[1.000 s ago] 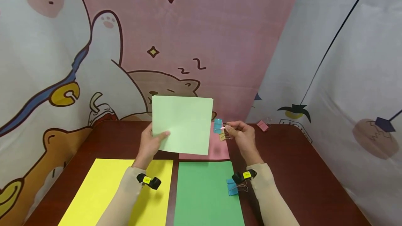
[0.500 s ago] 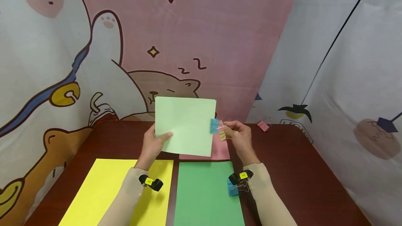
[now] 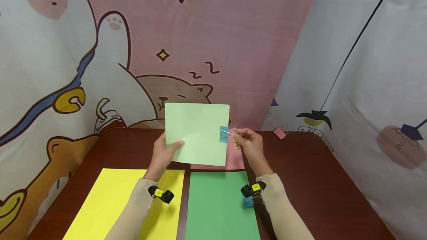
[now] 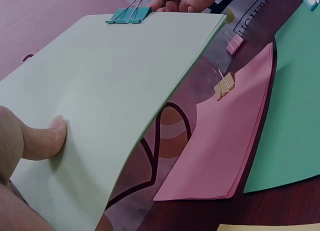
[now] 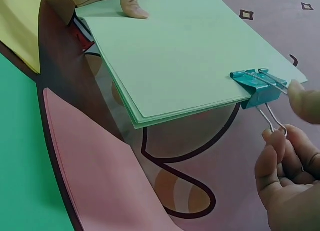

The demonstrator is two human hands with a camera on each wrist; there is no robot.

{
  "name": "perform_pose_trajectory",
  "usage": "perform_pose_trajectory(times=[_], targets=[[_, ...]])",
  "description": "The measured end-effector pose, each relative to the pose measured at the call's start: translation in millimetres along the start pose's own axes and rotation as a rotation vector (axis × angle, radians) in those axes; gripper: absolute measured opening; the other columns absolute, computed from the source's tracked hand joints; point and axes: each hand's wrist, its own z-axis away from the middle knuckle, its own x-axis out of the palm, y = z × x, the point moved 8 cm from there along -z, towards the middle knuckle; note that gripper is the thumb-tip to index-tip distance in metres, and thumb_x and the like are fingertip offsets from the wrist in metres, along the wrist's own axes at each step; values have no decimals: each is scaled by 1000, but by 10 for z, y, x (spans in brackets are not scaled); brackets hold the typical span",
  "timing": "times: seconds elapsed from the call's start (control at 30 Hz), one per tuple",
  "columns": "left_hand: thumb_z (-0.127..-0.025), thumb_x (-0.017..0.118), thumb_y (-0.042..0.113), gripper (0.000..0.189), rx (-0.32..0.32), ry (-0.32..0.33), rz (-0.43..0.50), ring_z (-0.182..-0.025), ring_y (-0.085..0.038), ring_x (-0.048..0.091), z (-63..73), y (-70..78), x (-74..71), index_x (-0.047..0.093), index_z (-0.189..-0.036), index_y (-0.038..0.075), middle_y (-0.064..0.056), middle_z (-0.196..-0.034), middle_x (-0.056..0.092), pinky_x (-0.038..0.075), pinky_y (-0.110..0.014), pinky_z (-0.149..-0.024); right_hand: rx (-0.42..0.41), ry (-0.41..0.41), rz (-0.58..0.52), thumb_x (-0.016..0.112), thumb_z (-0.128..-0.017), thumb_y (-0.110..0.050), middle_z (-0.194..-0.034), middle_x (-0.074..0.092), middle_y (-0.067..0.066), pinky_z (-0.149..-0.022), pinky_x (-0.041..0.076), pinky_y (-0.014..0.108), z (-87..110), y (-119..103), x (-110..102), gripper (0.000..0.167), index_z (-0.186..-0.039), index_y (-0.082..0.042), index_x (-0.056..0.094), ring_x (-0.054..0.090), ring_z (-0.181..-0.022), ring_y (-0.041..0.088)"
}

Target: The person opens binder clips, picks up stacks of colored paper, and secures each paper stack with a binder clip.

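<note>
A thin stack of light green paper (image 3: 197, 132) is held up above the table. My left hand (image 3: 162, 156) grips its left edge, thumb flat on the front and the other fingers hidden behind. On the right edge sits a teal-blue binder clip (image 5: 262, 88), its jaws around the sheets. My right hand (image 3: 251, 145) holds the clip's wire handles: the thumb (image 5: 305, 103) is on the upper one, the fingertips on the lower one. Behind the stack lies pink paper (image 4: 220, 141) with a yellow binder clip (image 4: 225, 86) at its edge.
Yellow paper (image 3: 123, 199) lies front left on the dark red table (image 3: 320, 188). Green paper (image 3: 220, 203) lies beside it, with another blue binder clip (image 3: 247, 202) on its right edge. A pink binder clip (image 3: 280, 133) rests near the back edge, before a printed cloth backdrop (image 3: 250, 47).
My right hand has moved left, bringing the blue binder clip from beside the stack onto its right edge. The left hand and the light green stack have shifted slightly right.
</note>
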Motion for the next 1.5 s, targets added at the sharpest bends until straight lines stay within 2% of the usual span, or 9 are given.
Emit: perform_pose_trajectory(times=[0.17,0.3,0.43,0.57,0.63,0.9,1.13,1.33,1.5], targets=[[-95,74,19,52,-5,4,6,-116,-31,64,-11,6,-12,54,-143,18,-10,-139,61,57,-44,-94,-26,-102,0,74,-96,-28,-96,68,0,-76,58,28,-12,12,34,32,-119,-5,71,63,-84,18],[-95,75,20,53,-14,4,9,-115,-31,66,-10,2,-26,54,-144,18,-11,-140,62,58,-42,-92,-7,-166,24,74,-94,-39,-96,67,6,-78,59,31,-28,74,53,39,-120,-9,71,63,-83,20],[-96,74,21,51,-30,-7,5,-112,-30,66,-13,-8,-33,54,-142,17,-11,-138,62,58,-40,-89,22,-188,45,73,-94,-44,-109,70,15,-81,59,32,-37,131,56,42,-122,-12,70,65,-88,21],[-98,72,25,50,-44,-18,-13,-110,-29,67,-32,-7,-60,53,-144,15,-13,-137,63,59,-39,-88,59,-187,56,73,-93,-48,-118,70,20,-87,59,37,-27,159,59,44,-123,-15,71,67,-99,32],[-99,69,27,50,-51,-23,-15,-109,-28,68,-47,-12,-86,53,-145,15,-14,-136,63,59,-39,-88,79,-185,63,73,-93,-50,-118,71,18,-90,59,41,-21,163,68,45,-122,-16,72,67,-103,37],[-104,60,30,46,-61,-31,-33,-101,-22,68,-83,-9,-268,53,-146,12,-18,-130,62,59,-36,-83,126,-252,164,70,-93,-55,-115,73,8,-100,54,50,-45,144,225,51,-124,-15,71,69,-101,25],[-105,57,32,50,-52,-35,-69,-99,-21,69,-166,15,-464,51,-149,10,-21,-133,61,60,-37,-82,174,-271,178,73,-90,-58,-122,73,9,-94,58,43,-152,132,430,51,-121,-17,72,68,-113,35],[-105,57,34,51,-80,-28,-109,-96,-19,69,-220,-30,-679,51,-149,9,-21,-135,60,59,-36,-79,205,-306,236,72,-88,-62,-117,74,11,-96,57,50,-236,159,669,60,-122,-12,73,72,-98,25],[-105,56,34,52,-102,-23,-139,-94,-19,69,-283,-81,-810,49,-149,7,-23,-137,59,59,-35,-77,204,-321,238,73,-91,-54,-115,75,16,-88,61,43,-315,153,857,57,-125,-8,71,73,-97,27]])
